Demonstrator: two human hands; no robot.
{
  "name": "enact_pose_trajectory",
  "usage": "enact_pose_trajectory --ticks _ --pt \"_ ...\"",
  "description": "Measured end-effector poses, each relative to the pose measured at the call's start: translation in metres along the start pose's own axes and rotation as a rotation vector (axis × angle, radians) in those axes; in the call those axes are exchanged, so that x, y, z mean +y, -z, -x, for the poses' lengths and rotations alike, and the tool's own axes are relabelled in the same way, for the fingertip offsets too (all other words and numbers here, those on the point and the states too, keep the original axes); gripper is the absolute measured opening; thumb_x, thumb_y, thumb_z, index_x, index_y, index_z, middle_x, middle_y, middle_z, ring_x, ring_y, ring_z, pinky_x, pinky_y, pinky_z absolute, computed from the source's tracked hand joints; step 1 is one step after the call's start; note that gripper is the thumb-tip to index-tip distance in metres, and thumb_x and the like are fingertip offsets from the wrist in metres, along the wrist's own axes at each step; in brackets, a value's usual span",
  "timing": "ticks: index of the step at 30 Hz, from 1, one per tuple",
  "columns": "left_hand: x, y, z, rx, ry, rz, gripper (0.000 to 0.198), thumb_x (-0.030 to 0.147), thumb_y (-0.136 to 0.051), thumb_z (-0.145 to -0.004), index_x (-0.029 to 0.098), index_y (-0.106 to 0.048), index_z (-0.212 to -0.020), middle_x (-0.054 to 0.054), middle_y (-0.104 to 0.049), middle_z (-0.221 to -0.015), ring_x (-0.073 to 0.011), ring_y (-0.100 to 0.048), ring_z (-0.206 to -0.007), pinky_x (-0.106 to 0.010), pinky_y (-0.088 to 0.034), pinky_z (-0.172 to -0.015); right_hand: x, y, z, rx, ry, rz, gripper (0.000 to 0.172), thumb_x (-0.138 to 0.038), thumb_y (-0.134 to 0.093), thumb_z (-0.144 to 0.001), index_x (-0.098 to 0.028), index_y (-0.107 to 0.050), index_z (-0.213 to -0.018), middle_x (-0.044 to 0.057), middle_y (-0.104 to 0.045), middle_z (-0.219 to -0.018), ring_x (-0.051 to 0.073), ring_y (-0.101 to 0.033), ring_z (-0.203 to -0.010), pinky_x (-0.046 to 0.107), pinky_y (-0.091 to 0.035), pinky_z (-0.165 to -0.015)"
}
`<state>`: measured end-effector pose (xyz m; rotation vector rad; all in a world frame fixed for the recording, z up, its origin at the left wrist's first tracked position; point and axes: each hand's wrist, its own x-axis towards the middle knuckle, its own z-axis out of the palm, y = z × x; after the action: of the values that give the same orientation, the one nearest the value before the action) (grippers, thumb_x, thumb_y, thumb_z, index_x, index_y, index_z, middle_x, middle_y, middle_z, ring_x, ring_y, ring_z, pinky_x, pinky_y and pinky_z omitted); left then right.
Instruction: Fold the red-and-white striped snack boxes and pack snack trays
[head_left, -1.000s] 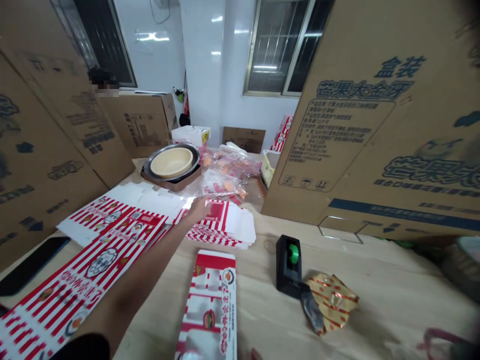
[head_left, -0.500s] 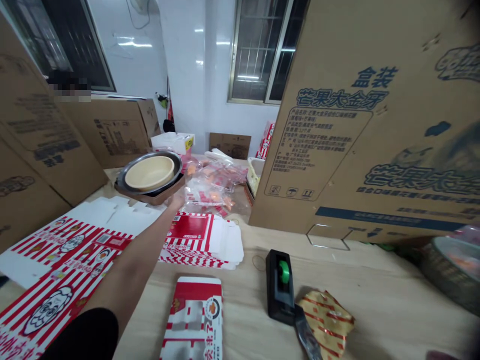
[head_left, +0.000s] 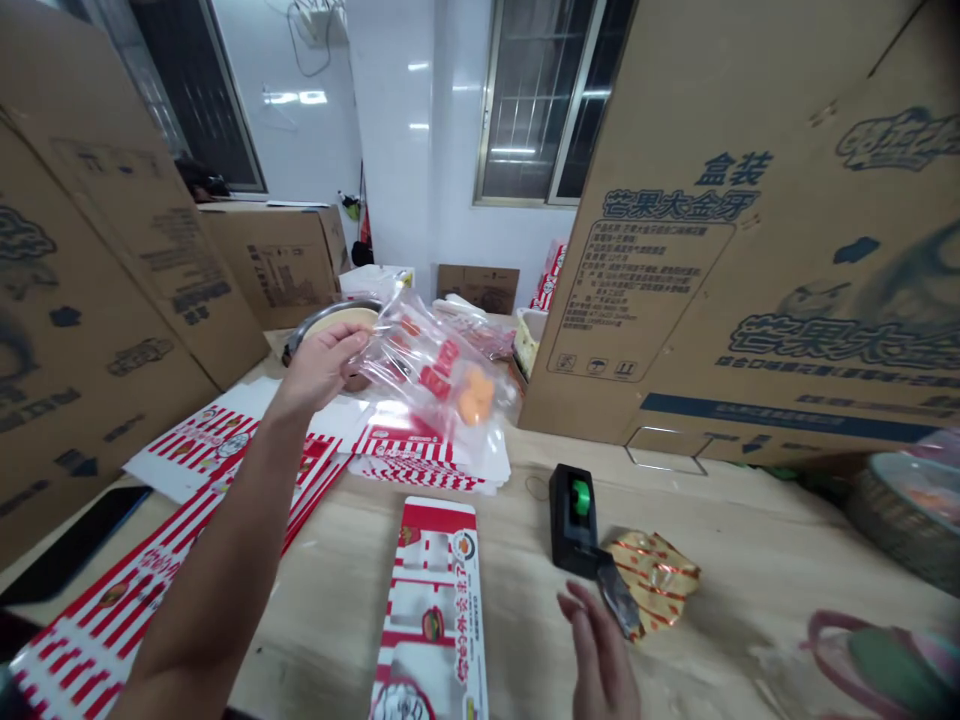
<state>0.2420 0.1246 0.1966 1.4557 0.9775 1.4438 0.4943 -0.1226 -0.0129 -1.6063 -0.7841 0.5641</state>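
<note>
The left hand (head_left: 321,368) is pinching a clear plastic bag of orange pieces (head_left: 435,368) at centre frame, above red-and-white striped cardboard box blanks (head_left: 427,450), while the open right hand (head_left: 596,650) is hovering near a black tape dispenser (head_left: 571,520), lower right.

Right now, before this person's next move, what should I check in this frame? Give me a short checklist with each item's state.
1. The left hand has hold of the clear plastic bag: ok.
2. The bag's opening is closed: cannot tell, no opening is clearly visible.
3. The right hand is free: ok, open and holding nothing.
4. The black tape dispenser stands upright on the table: ok.
5. The bag is clear of the stack of red-and-white cartons: cannot tell from this angle.
6. The left hand is clear of the steel bowl: cannot tell, it is in front of the bowl.
</note>
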Motion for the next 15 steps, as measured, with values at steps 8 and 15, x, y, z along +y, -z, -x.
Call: enact_pose_trajectory --ticks 8,15 --pt "0.006 -0.028 0.087 -0.414 0.201 0.164 0.022 0.025 -0.068 -0.062 0.017 -0.053 -0.076 0.005 -0.051 -0.061 -0.0052 -0.044 -0.049 -0.016 -0.033 -0.045 -0.068 -0.010 -0.018 -0.895 -0.291 -0.528 0.068 -0.075 -0.046 -0.067 -0.022 -0.060 -0.108 0.011 -0.065 -0.105 0.024 -0.063 -0.086 0.037 -0.050 -0.075" --pt "-0.065 -0.062 0.126 -0.203 0.302 -0.041 0.025 0.037 -0.050 -0.078 0.018 -0.054 -0.092 0.001 -0.057 -0.073 -0.0106 -0.056 -0.065 -0.023 -0.047 -0.063 -0.061 -0.007 0.017 -0.774 -0.190 -0.307 0.039 -0.047 -0.065 -0.071 -0.020 -0.062 -0.099 0.005 -0.068 -0.086 0.019 -0.061 -0.082 0.029 -0.047 -0.073"
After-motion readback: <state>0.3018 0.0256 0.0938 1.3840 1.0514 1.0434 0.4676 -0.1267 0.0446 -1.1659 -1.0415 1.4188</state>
